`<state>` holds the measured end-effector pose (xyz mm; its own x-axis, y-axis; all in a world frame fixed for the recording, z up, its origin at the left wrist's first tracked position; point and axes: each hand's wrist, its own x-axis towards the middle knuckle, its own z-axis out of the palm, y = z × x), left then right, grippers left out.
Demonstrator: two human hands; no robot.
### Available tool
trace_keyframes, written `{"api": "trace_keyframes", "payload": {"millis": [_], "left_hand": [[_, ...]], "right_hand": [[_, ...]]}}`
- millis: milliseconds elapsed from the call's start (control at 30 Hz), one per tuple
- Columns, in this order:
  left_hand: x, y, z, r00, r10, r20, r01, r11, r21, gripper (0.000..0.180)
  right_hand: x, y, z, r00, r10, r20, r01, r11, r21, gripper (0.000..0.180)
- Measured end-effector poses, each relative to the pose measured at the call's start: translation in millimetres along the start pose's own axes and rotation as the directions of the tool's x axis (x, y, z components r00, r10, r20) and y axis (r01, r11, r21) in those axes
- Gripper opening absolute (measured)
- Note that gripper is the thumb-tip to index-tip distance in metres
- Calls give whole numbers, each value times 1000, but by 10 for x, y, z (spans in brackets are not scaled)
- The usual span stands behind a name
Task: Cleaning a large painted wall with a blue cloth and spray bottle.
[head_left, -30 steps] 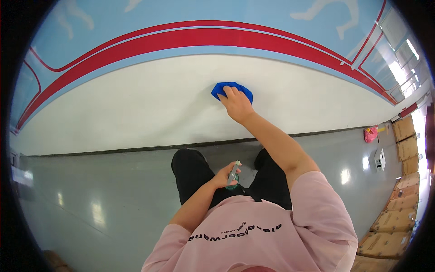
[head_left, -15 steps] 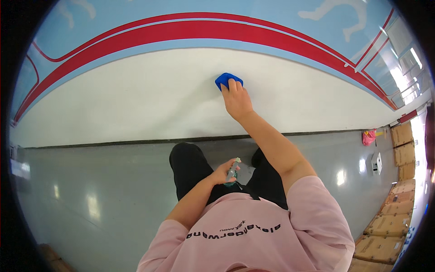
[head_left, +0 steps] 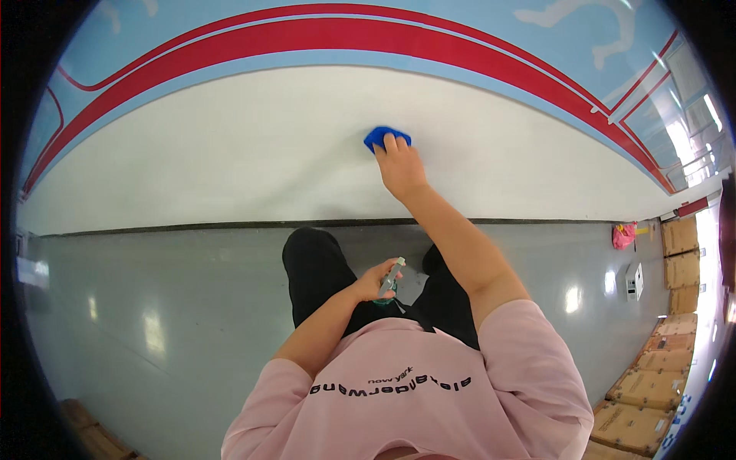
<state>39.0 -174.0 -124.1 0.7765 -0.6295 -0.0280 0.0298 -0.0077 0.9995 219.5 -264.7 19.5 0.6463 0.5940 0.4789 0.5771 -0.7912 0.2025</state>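
At the far left, low down, the corner of a brown carton shows on the grey floor; the floor runs back to a dark skirting line under a white wall, and above the white a red band curves across a pale blue field. Nearer the middle, the left hand sits in front of the person's dark trousers, fingers curled closed around a small grey spray bottle, which tilts up and to the right out of the fist; the bottle is held off the wall, low and close to the body. Just to the right and higher, the right hand reaches out on a bare forearm and lies flat against the white wall, fingers spread over a blue cloth; the cloth is pinned between palm and wall, only its upper edge showing past the fingertips. At the far right, stacked brown boxes line the floor; a pink bag rests by the wall's foot.
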Motion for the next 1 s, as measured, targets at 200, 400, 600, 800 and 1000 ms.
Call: {"api": "trace_keyframes", "payload": {"millis": [200, 400, 600, 800, 1000], "left_hand": [[-12, 3, -5, 1000, 16, -25, -14, 998, 65, 68], [-32, -45, -45, 1000, -24, 12, 24, 1000, 20, 68], [-3, -43, -10, 1000, -9, 13, 10, 997, -73, 68], [-65, -52, -7, 997, -70, -22, 68, 996, -53, 67], [-82, -9, 6, 997, -65, -45, 66, 998, 20, 68]], "right_hand": [[-436, 83, 177, 961, 149, 232, -174, 980, 93, 32], [266, -70, -480, 963, 42, -267, 8, 983, 182, 30], [493, -147, -178, 960, -72, -271, 105, 989, 109, 26], [-183, -130, 373, 966, -146, 215, 117, 983, 144, 20], [-1678, 231, 633, 614, 324, 720, -716, 612, 336, 32]]}}
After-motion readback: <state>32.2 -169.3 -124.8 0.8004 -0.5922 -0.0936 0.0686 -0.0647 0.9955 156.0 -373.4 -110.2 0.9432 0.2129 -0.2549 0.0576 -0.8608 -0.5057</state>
